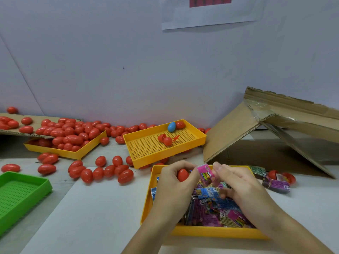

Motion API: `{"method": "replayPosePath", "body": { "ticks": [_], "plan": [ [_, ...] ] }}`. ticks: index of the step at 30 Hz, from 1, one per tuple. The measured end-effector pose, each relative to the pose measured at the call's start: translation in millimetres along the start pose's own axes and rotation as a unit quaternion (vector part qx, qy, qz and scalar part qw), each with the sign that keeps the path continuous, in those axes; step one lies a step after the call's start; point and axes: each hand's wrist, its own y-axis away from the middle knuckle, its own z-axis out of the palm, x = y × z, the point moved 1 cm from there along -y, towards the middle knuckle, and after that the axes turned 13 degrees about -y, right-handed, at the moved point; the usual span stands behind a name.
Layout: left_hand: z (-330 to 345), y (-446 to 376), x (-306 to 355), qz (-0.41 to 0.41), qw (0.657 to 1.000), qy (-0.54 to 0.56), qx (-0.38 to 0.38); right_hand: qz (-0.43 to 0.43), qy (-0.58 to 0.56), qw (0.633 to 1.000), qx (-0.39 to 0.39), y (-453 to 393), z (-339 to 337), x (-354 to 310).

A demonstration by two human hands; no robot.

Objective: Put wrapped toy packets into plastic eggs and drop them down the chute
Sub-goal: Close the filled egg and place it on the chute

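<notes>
left hand [174, 182] curled round glossy red egg [182, 175] | right hand [238, 182] pinches crinkly pink packet [205, 174]

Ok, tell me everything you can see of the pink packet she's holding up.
The pink packet is a small, glossy wrapped rectangle with colourful, unreadable print. It is held upright, slightly tilted, above the yellow tray of packets, pinched by the right hand and pressed against the red egg gripped in the left hand. It looks sealed.

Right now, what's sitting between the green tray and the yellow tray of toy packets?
In the head view, only bare white table lies between the green tray and the packet tray; loose red eggs sit farther back.
</notes>
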Motion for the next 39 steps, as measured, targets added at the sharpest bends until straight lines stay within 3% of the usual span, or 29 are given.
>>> {"method": "replayPosePath", "body": {
  "ticks": [19, 39],
  "plan": [
    [4.1, 0.9, -3.9, 0.04, 0.995, -0.09, 0.016, -0.042, -0.018, 0.998, 0.053, 3.4, 2.2, -9.4],
    [6.3, 0.7, -7.2, 0.054, 0.99, -0.119, 0.046, 0.061, -0.094, 0.994, 0.011, -1.5, -1.1, -6.7]
  ]
}}
